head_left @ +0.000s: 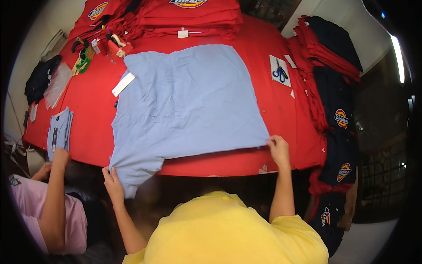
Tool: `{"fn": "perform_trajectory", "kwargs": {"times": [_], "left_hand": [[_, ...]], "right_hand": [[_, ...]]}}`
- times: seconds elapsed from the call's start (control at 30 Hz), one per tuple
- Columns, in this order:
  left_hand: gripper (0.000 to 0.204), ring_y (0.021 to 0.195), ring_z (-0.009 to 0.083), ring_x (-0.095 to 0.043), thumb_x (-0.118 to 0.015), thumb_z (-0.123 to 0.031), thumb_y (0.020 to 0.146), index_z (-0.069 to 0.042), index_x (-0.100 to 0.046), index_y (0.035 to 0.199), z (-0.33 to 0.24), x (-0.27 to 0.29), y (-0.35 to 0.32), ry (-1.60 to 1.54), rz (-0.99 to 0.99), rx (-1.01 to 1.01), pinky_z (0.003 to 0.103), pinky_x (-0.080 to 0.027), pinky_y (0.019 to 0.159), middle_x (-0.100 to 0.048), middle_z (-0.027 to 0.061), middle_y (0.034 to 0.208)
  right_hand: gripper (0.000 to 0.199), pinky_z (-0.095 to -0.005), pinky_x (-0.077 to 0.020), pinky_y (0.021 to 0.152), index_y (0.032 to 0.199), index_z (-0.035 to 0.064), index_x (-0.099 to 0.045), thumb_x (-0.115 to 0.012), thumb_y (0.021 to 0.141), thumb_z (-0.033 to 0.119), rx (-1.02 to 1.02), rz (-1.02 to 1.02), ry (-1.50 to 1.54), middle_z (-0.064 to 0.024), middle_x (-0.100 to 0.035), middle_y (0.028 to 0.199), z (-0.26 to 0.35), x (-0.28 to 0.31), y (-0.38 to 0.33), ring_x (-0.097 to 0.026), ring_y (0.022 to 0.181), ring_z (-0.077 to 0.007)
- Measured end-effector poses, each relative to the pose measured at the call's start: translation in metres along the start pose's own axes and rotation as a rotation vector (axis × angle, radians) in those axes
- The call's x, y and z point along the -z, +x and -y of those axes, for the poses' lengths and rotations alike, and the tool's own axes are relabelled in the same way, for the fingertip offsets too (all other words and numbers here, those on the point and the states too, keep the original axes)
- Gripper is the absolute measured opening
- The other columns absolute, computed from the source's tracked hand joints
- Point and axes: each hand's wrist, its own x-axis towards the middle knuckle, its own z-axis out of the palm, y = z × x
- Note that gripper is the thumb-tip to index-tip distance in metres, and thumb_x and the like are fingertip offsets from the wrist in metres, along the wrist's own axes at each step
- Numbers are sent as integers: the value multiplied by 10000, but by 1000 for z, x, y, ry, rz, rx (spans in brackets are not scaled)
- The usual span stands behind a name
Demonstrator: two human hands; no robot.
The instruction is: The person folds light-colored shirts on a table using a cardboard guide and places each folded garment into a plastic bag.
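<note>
pale blue shirt [189, 105] is lying spread flat and not yet folded on the red tabletop [92, 110], the left hand [113, 182] pinching its sleeve at the near edge and the right hand [278, 148] gripping its hem corner.

The person wears a plain bright yellow short-sleeved shirt [233, 233] of soft knit cloth, its sleeves ending above the elbows. Both forearms are bare, and the left hand [113, 184] and right hand [279, 149] carry no gloves.
</note>
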Motion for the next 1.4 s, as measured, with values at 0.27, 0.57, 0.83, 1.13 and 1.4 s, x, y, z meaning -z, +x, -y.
{"fn": "perform_trajectory", "kwargs": {"times": [0.27, 0.57, 0.83, 1.13, 1.4], "left_hand": [[271, 938, 352, -619, -609, -231, 910, 0, -619, 1050, -19, 38, 49, 353, 323, -40, 409, -485, 807, -627, 171, 999], [380, 1339, 338, -374, -572, -258, 939, -81, -597, 1275, -26, -125, 117, 510, -67, -357, 553, -231, 1107, -507, 107, 1400], [314, 1223, 343, -489, -606, -82, 882, -42, -608, 1194, -67, -153, 186, 35, 249, -232, 415, -385, 1037, -557, 134, 1306], [505, 1258, 334, -443, -536, -439, 943, -55, -600, 1264, -63, -223, 334, 393, -110, -102, 450, -295, 1094, -546, 129, 1314], [504, 1033, 268, -602, -621, -431, 895, -16, -643, 1181, -151, -246, 364, -167, 339, 263, 351, -453, 926, -684, 137, 1037]], "right_hand": [[271, -423, -449, 921, 1051, 20, -676, -644, 867, 216, 41, 196, -202, -170, -612, 1105, 6, 30, -1, -553, 1082, -349], [541, -481, -213, 1157, 1422, 51, -416, -540, 960, 303, 234, -40, -385, -175, -386, 1482, 21, -99, 94, -297, 1403, -338], [296, -446, -311, 1113, 1205, 10, -614, -521, 929, 63, 277, -68, -221, -149, -523, 1354, 48, -96, 196, -422, 1291, -340], [355, -423, -373, 1050, 1238, 45, -606, -535, 894, -8, 406, -307, -98, -127, -535, 1295, 53, -186, 378, -447, 1222, -328], [165, -339, -426, 866, 1011, 49, -638, -651, 847, 63, 259, -136, 60, -71, -582, 1050, 48, -166, 369, -513, 972, -223]]}}
